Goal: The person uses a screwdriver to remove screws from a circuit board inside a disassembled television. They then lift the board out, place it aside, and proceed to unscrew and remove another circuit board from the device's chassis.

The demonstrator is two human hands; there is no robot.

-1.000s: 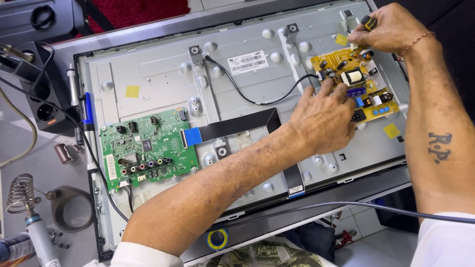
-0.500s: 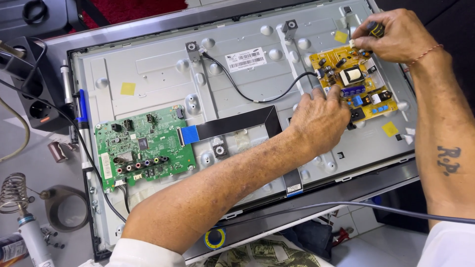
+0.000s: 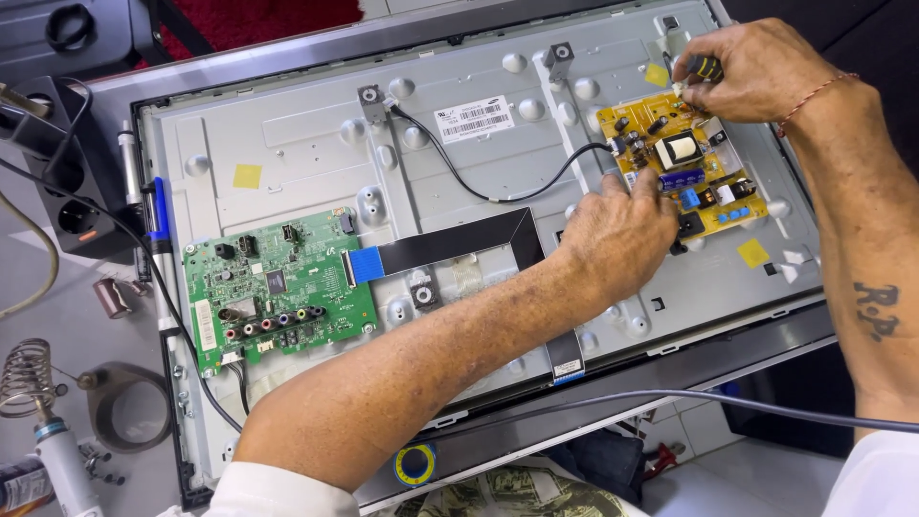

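An opened flat television panel [image 3: 306, 144] lies back-up on the bench. At its right sits a yellow power board [image 3: 713, 206]. My left hand [image 3: 622, 235] rests on the board's left edge, fingers touching it. My right hand [image 3: 756, 67] is at the board's top corner, closed around a small yellow-and-black screwdriver handle [image 3: 704, 67]. A black wire [image 3: 498, 196] runs from the board across the metal back. A green main board [image 3: 278, 287] with coloured jacks sits at the left, joined by a black flat ribbon [image 3: 450, 244] with a blue end.
A black power strip [image 3: 67, 182] stands off the panel's left edge. A soldering-iron stand with a coil [image 3: 24, 378] and a tape roll [image 3: 129, 407] lie at lower left. A grey cable [image 3: 728, 402] crosses the front. A yellow-blue tape roll [image 3: 414, 464] sits below the panel.
My left hand has stayed on the yellow board's left edge. My right hand keeps the screwdriver at the top corner. The view shifted slightly.
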